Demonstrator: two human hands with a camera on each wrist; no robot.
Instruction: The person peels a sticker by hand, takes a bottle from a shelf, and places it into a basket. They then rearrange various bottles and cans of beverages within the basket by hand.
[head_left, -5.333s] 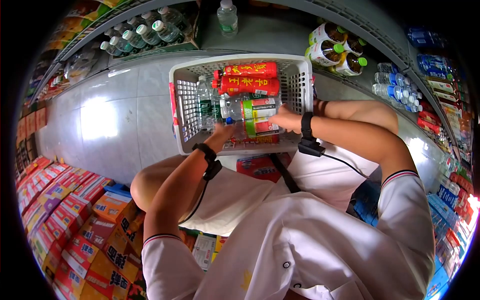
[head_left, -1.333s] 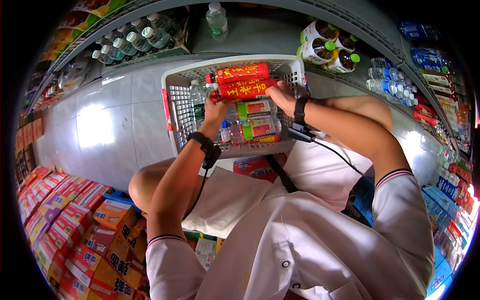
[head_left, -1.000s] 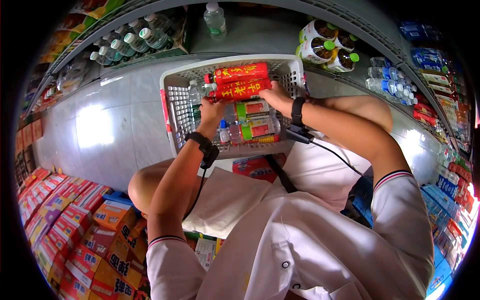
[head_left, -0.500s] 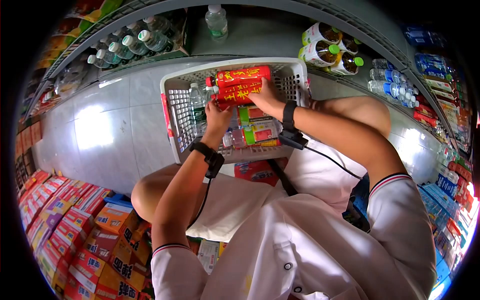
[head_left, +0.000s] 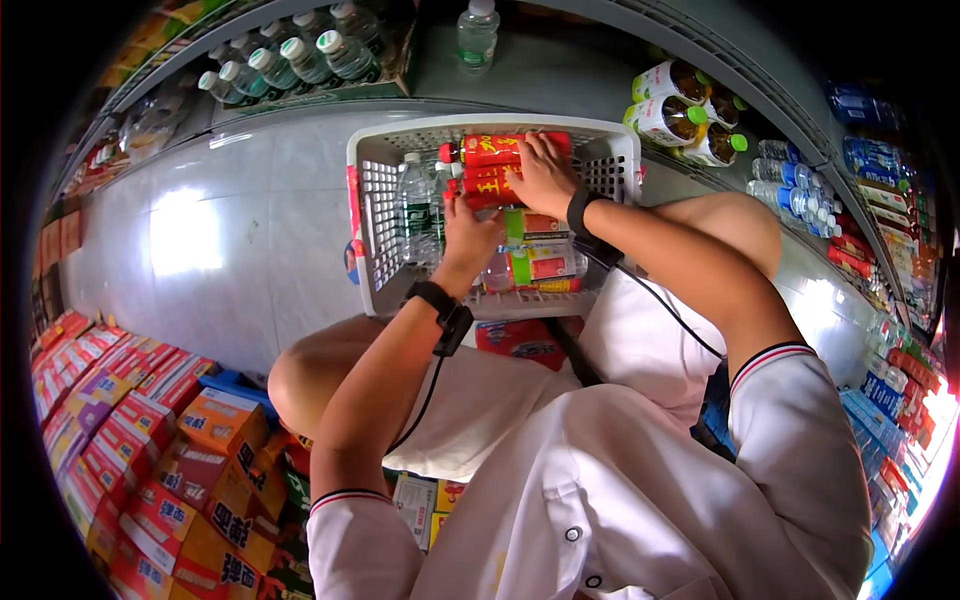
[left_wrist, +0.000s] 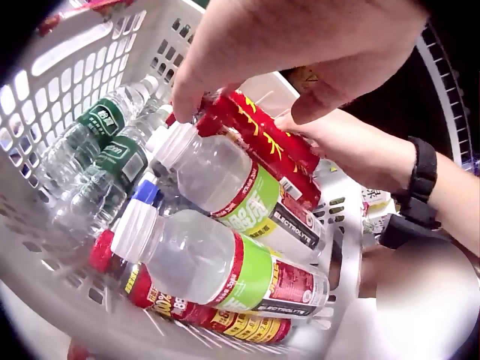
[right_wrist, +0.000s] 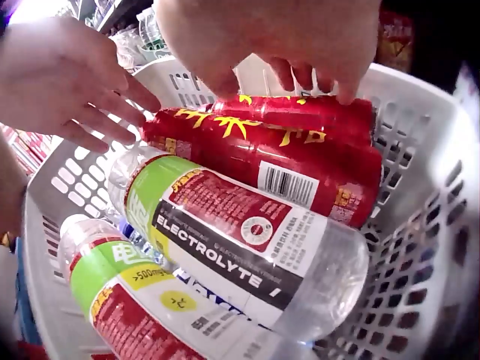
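Two red drink bottles with yellow lettering lie side by side in a white plastic basket (head_left: 590,127): a far one (head_left: 487,151) and a near one (right_wrist: 262,154). My right hand (head_left: 548,182) rests across both, fingers spread over the far bottle and thumb on the near one. At the near bottle's cap end is my left hand (head_left: 472,242), its fingers loosely extended. Nearer me lie two electrolyte drink bottles with green-and-white labels, one (right_wrist: 225,225) beside the near red bottle and another (left_wrist: 206,259) below it. Green-labelled water bottles (left_wrist: 112,154) lie along the basket's left side.
On the low shelf ahead stand a box of water bottles (head_left: 300,62), a single water bottle (head_left: 478,38) and a pack of brown drinks with green caps (head_left: 672,118). Stacked cartons (head_left: 190,480) fill the lower left. The basket stands before the person's bent legs.
Both hands have gone from the electrolyte bottles to the red bottles. In the last half second my right hand has spread from the near red bottle onto the far one. The head view has shifted slightly.
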